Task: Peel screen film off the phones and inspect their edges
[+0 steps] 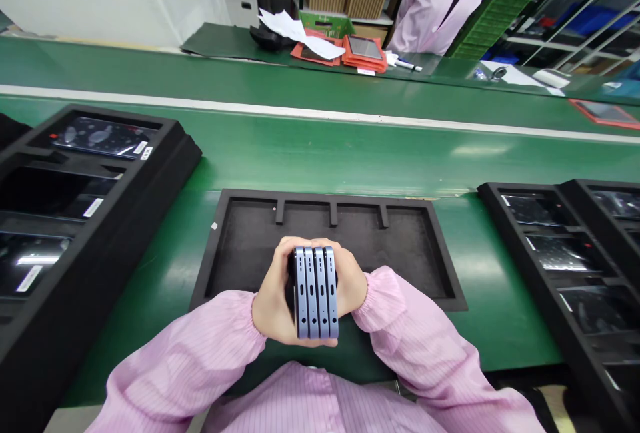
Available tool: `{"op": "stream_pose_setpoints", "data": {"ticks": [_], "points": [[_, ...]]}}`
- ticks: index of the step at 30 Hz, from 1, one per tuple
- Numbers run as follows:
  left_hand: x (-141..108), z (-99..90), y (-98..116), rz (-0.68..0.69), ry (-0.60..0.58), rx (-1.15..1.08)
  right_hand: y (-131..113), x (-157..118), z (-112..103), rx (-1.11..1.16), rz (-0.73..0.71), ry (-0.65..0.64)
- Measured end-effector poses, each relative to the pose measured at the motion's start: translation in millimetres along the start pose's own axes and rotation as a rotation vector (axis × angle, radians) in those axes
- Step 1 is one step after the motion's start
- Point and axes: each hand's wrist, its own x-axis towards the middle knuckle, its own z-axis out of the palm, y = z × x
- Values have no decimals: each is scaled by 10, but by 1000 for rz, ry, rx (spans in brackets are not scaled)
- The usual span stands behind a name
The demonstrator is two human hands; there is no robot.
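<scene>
Several blue phones (317, 293) stand on edge side by side in one stack, their port ends facing up at me. My left hand (276, 296) wraps the stack from the left, fingers behind it and thumb along the near end. From the right, my right hand (351, 281) presses against the other side, its fingertips hidden behind the phones. Beneath and beyond the hands lies a black foam tray (400, 246) with short dividers along its far wall; no phones show in its visible part.
Black foam trays holding phones stand at the left (150, 199) and right (530, 273). Across the green bench (320, 153) are papers (300, 33) and red-orange pouches (365, 53). A person in a pink coat (420, 3) is at the far side.
</scene>
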Motion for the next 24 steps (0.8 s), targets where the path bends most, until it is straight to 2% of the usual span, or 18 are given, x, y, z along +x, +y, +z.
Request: {"op": "stream_pose_setpoints", "data": {"ticks": [4, 8, 14, 21, 24], "points": [[3, 45, 25, 25, 17, -50, -38, 54, -11, -43, -74, 30], [-35, 76, 22, 78, 86, 28, -60, 75, -56, -46, -128, -6], [-48, 112, 62, 66, 153, 104, -59, 46, -64, -64, -104, -35], [-32, 141, 81, 65, 163, 44, -113, 101, -42, -106, -118, 20], [-24, 122, 60, 88, 123, 42, -102, 76, -42, -76, -120, 23]]}}
